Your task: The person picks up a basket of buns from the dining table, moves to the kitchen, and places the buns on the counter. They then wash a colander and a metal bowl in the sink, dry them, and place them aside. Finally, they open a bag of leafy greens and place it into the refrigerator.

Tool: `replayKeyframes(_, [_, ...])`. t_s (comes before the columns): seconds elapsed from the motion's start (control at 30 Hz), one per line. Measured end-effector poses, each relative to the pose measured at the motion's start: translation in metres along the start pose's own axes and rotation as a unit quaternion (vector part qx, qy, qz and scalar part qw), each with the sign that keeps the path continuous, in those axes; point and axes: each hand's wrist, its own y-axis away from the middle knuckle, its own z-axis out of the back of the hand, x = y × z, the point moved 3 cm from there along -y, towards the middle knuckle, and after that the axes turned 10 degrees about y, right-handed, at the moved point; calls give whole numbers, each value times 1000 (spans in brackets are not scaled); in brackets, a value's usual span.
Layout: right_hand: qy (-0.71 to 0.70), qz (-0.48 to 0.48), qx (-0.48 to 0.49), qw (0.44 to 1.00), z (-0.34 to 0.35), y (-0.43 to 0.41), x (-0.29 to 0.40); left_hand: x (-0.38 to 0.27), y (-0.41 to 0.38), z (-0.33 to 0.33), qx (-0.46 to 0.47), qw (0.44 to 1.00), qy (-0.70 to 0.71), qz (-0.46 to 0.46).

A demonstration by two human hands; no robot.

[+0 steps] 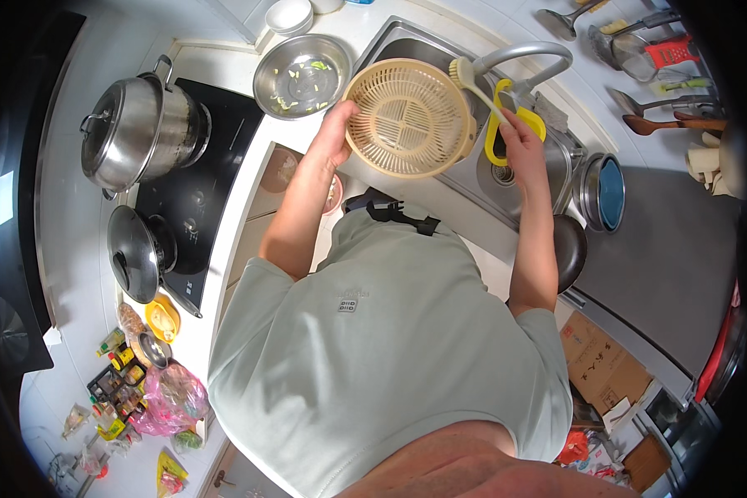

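My left hand [335, 134] grips the left rim of a beige plastic colander [409, 118], which is tilted up over the sink's near edge. The inside of the colander faces me, and no food shows in it. A pale long-handled dish brush [467, 76] is in my right hand [523, 148], held by the handle. Its bristle head is by the colander's upper right rim. Below the faucet [538, 51] a yellow plastic-rimmed item [531, 121] sits at the stainless steel sink [538, 187], partly behind my right hand.
A steel basin [302, 78] with green vegetable scraps stands left of the sink. A lidded steel pot [131, 134] and a lidded pan [136, 255] occupy the black cooktop [215, 143]. Stacked bowls [601, 193] and a dark pan [569, 254] are at right. Utensils hang on the wall.
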Motion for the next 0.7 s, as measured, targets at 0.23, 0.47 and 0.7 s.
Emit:
replayKeyframes(0.23, [438,274,-50,855,-24,50,67,-8,12,-24,2,992,-92,-82])
replayKeyframes(0.47, [365,222,12,904,-44,41,55,-1,14,-35,39,980,-134,-144])
replayKeyframes(0.7, [430,207,-50,877,-44,43,63,-5,19,-40,52,982,-111,-143])
